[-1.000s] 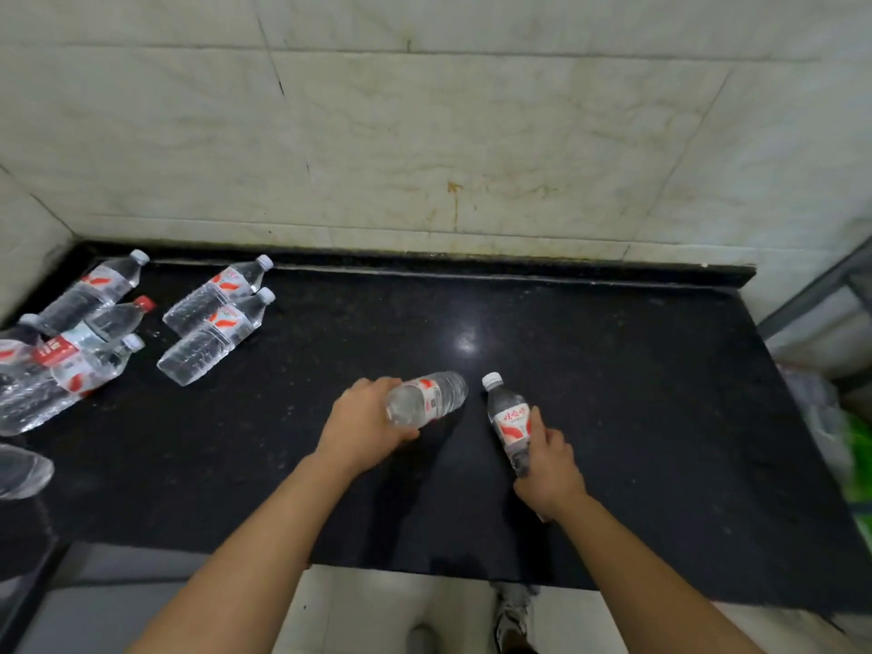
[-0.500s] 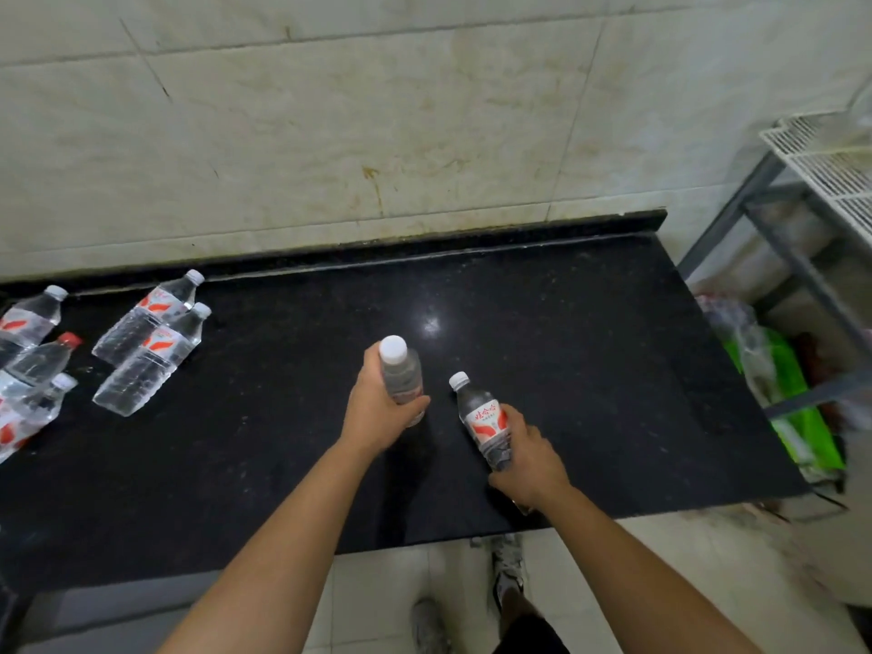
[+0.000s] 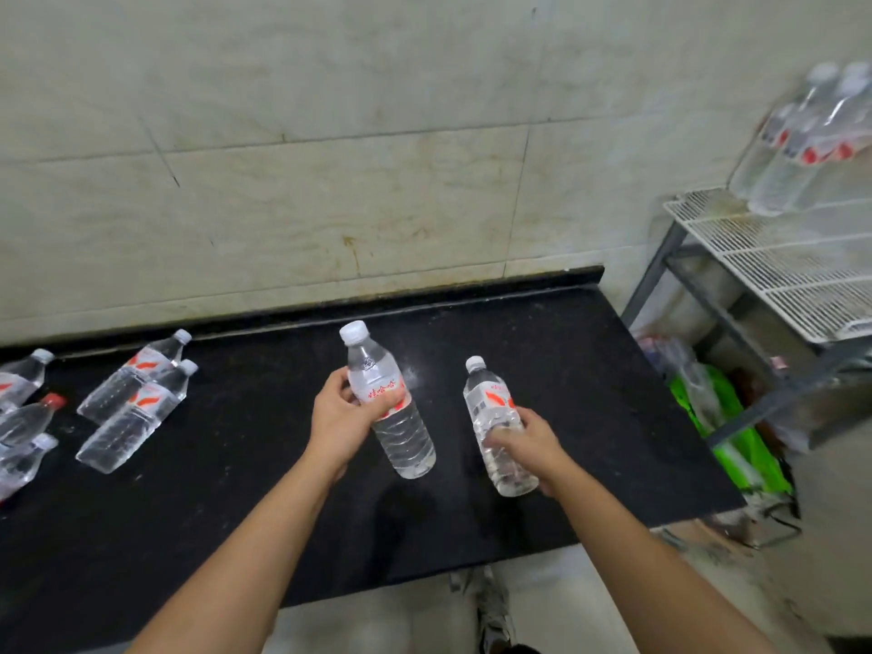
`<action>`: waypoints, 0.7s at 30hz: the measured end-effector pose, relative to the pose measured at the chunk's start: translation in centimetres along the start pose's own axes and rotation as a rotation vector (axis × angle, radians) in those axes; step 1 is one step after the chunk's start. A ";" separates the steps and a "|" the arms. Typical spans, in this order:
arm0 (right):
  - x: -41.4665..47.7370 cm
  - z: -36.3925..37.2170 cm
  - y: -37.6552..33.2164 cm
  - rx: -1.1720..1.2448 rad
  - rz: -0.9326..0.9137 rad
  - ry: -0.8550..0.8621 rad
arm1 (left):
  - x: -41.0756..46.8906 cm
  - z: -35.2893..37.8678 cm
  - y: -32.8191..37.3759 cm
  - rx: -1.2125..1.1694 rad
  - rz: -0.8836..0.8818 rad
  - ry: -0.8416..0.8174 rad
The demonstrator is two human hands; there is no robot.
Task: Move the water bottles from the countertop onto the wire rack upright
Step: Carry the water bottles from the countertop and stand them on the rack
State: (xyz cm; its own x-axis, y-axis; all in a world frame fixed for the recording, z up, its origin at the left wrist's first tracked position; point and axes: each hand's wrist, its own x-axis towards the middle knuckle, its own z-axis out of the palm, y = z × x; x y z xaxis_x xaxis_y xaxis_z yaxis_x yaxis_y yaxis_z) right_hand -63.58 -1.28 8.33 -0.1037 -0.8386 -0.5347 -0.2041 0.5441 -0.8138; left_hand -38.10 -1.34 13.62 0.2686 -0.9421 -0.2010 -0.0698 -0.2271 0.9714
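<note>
Bottles in transit, two at once. Left hand (image 3: 337, 420) grips one water bottle (image 3: 406, 436) around its label, fingers curled round it, cap up, seemingly lifted off the black worktop (image 3: 590, 417). Right hand (image 3: 531, 441) grips a second bottle (image 3: 488, 401) low on its body, fingers wrapped round it, cap up too, slightly tilted. Both are over the worktop's middle, well apart from the wire rack (image 3: 778, 271) at far right. Rack already carries a cluster of upright bottles (image 3: 797, 148) at its back corner; too blurred to count. Left on the worktop: at least five bottles on their sides at the left end, a pair (image 3: 132, 408) side by side, others (image 3: 23, 417) cut by the frame edge, one red-capped. Judgement: task partly done. These two need carrying right, and several more trips seem likely.
</note>
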 end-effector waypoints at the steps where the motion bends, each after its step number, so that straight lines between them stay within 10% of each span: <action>1: -0.6 -0.7 -0.8 0.056 -0.034 0.030 | -0.2 0.5 1.1 -0.050 0.028 -0.029; 21: -12.1 -31.8 -1.6 0.313 -0.596 0.565 | -12.6 30.8 14.1 -0.116 0.440 -0.398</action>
State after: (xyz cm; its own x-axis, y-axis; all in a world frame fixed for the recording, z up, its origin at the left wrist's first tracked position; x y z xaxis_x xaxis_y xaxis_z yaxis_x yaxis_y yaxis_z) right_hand -92.97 7.21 23.34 -0.5483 -0.8270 0.1245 -0.1102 -0.0762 -0.9910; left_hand -72.09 -0.26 25.99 -0.1436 -0.9665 0.2127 0.0187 0.2122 0.9770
